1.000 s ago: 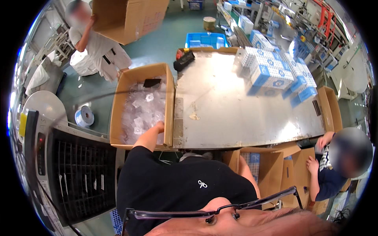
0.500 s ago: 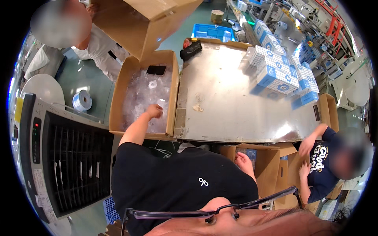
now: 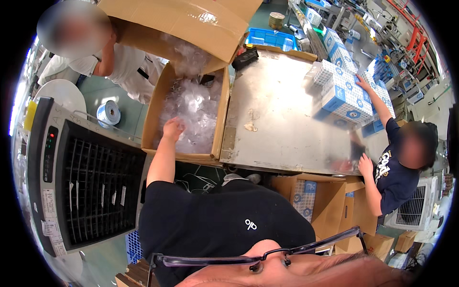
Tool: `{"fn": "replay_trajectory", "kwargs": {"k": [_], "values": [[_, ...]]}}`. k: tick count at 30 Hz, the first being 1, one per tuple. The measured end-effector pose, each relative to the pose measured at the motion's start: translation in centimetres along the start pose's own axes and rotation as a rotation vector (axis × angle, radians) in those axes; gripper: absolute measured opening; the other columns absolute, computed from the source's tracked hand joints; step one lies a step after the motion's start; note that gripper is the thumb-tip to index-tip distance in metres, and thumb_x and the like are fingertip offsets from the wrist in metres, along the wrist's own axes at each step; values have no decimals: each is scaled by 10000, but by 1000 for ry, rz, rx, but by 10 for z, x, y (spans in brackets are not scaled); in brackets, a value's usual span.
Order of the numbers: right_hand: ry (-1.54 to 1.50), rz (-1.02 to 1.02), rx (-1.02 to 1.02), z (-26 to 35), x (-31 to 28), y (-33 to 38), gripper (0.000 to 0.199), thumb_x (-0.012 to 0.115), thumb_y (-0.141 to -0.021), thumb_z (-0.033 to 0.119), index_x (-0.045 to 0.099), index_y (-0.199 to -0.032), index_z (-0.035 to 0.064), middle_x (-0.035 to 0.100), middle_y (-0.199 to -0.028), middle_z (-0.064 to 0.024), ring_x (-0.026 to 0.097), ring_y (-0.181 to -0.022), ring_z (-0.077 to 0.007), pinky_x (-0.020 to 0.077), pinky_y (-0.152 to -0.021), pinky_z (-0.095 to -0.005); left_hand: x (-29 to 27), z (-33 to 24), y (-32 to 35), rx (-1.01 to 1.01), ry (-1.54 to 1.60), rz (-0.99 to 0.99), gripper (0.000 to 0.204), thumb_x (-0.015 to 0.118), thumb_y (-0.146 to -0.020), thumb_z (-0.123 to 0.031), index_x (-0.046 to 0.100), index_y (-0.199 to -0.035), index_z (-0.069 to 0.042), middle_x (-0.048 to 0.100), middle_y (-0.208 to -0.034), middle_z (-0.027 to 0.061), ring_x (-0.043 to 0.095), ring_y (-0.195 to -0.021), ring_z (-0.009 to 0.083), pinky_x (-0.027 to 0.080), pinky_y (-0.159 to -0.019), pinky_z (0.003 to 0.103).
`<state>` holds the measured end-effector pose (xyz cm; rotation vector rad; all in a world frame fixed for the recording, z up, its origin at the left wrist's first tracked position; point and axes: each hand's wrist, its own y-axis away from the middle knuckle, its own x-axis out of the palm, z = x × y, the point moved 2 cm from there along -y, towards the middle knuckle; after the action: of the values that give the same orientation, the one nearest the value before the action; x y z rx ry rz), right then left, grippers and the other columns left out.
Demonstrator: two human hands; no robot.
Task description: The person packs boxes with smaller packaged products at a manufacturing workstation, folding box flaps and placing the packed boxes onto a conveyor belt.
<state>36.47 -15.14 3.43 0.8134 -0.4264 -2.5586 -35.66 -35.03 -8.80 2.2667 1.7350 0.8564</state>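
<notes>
Over the near left part of a cardboard box (image 3: 223, 119) hovers my left hand (image 3: 174, 128), its fingers loosely bent and apart, with no held thing visible. The box is full of clear plastic pieces (image 3: 193, 107), too jumbled to name. At its far side a person in white tips a larger cardboard box (image 3: 177, 19), and more clear pieces slide out of it. A flat black object (image 3: 207, 80) shows partly among them. My right hand is out of sight.
A metal-topped table (image 3: 272, 138) stands beside the box, with blue-and-white cartons (image 3: 346, 95) stacked at its far right. A person in a dark shirt (image 3: 399, 177) touches that stack. Open cardboard boxes (image 3: 330, 201) stand below the near edge. An air cooler (image 3: 95, 177) is at left.
The larger box has tipped further, spilling clear pieces over part of the black object. My left hand has shifted left; my right hand has left view. The dark-shirted person now reaches the cartons.
</notes>
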Motion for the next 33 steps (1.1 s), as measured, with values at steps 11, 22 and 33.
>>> {"fn": "replay_trajectory", "kwargs": {"k": [11, 22, 33], "values": [[22, 87, -5, -27, 3, 14, 279, 752, -819, 147, 674, -1060, 28, 704, -926, -99, 673, -866, -198, 533, -803, -334, 0, -2, 13, -115, 61, 24, 137, 544, -860, 48, 597, -967, -18, 634, -843, 108, 617, -763, 237, 541, -654, 371], [318, 53, -304, 48, -2, 37, 306, 745, -816, 172, 678, -1084, 38, 704, -928, -135, 678, -847, -260, 538, -793, -356, 116, -15, 102, -145, 234, 406, 228, 609, -895, -13, 593, -1122, -9, 644, -1052, 155, 641, -946, 297, 570, -796, 390], [-842, 104, -135, 128, 63, -77, 600, 695, -922, 240, 406, -1426, 88, 526, -1348, -134, 622, -1065, -264, 580, -742, -372, 347, 156, 312, -590, -227, 1160, 194, 645, -919, -76, 615, -1109, -59, 671, -1081, 122, 673, -1005, 278, 572, -862, 444]]}}
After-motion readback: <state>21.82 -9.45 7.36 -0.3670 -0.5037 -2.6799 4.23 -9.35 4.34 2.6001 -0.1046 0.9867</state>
